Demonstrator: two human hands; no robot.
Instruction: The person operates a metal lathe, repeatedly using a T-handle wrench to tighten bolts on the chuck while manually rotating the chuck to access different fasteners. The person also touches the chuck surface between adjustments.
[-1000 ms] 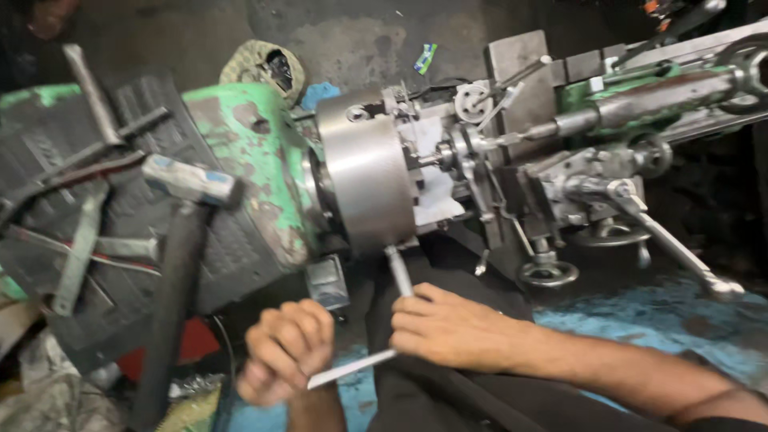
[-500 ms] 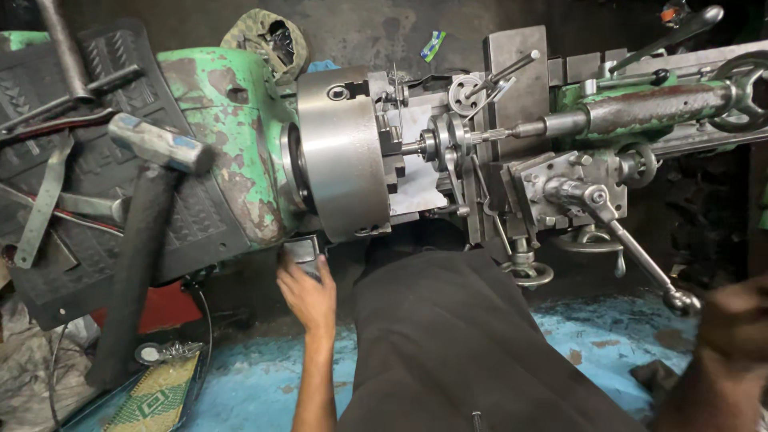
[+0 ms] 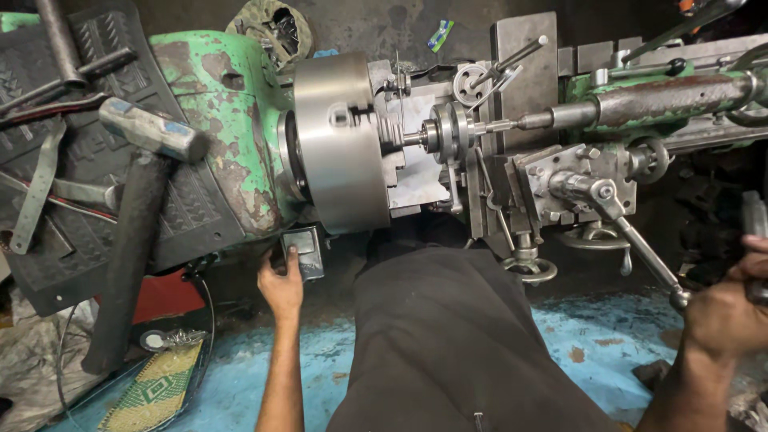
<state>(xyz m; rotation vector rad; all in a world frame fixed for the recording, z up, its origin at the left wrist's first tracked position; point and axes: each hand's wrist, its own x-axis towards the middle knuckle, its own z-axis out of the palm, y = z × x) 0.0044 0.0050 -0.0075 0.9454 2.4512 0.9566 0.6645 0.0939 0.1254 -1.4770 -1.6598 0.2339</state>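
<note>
A green lathe (image 3: pixel 216 120) with a big steel chuck (image 3: pixel 332 140) fills the view. My left hand (image 3: pixel 282 286) reaches under the headstock, its thumb pressing on a small dark switch box (image 3: pixel 302 250). At the right edge my right hand (image 3: pixel 730 312) is closed around a grey handle (image 3: pixel 754 232) that runs out of the frame. The carriage with its toolpost (image 3: pixel 512 160) sits just right of the chuck. A long lever with a ball end (image 3: pixel 640 256) hangs between the carriage and my right hand.
A heavy hammer (image 3: pixel 132 200) leans on black rubber mats (image 3: pixel 88 184) left of the headstock, among loose wrenches. A small handwheel (image 3: pixel 530 268) hangs under the carriage. My dark trousers (image 3: pixel 456 344) cover the lower middle, over a blue floor (image 3: pixel 240 376).
A second ago both hands were together under the chuck with a white stick. The left hand has since gone to the switch box and the right hand has swung far right onto a handle.
</note>
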